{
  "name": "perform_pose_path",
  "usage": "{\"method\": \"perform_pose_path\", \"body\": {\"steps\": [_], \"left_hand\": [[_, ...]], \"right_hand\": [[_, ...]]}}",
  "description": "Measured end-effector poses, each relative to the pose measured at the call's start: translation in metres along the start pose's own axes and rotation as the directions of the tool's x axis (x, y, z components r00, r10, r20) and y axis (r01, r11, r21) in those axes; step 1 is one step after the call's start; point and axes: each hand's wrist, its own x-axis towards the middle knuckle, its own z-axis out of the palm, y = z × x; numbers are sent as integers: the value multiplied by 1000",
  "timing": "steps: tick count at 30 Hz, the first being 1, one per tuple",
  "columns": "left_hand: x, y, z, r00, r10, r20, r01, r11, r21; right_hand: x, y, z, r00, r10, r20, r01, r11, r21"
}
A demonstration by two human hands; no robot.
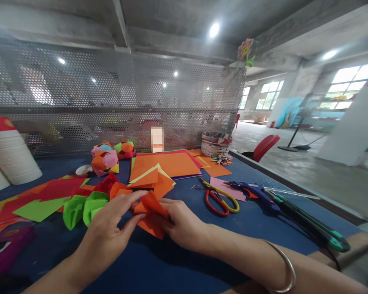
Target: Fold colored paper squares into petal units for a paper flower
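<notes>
A folded piece of orange paper (151, 208) is held above the blue table between both my hands. My left hand (113, 224) pinches its left edge with thumb and fingers. On the other side, my right hand (184, 222) grips the paper, its fingertips partly hidden behind the folds. Just left of my hands sit folded green paper pieces (86, 208), with folded red paper (107, 185) behind them. Orange and yellow sheets (156, 177) lie beyond my fingers, on a stack of larger orange sheets (168, 163).
Red-and-yellow-handled scissors (221, 200), a blue glue gun (257, 192) and a green-black cutter (313, 224) lie to the right. Paper cups (15, 151) stand at the left, near loose coloured sheets (43, 204). Paper balls (106, 159) and a woven basket (216, 145) stand before a perforated metal screen (110, 98).
</notes>
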Motion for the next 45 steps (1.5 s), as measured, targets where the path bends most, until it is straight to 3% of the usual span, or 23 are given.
{"method": "perform_pose_path", "body": {"steps": [8,13,23,31,40,45], "left_hand": [[4,0,-1,996,-81,22,81,996,-36],[5,-2,-1,987,-107,118,120,986,-113],[1,-4,2,963,-197,183,226,962,-155],[2,0,1,948,-198,248,238,961,-143],[7,3,-8,897,-263,355,324,938,-124],[9,2,-4,828,-344,443,414,908,-68]], "right_hand": [[-1,4,1,1000,12,-1,-12,995,-103],[-1,2,1,999,37,26,-34,991,-126],[-1,-3,4,988,148,37,-146,988,-41],[-1,-4,2,991,125,-54,-131,982,-133],[2,-6,0,981,156,-117,-169,979,-116],[3,-4,-2,970,176,-168,-186,981,-47]]}}
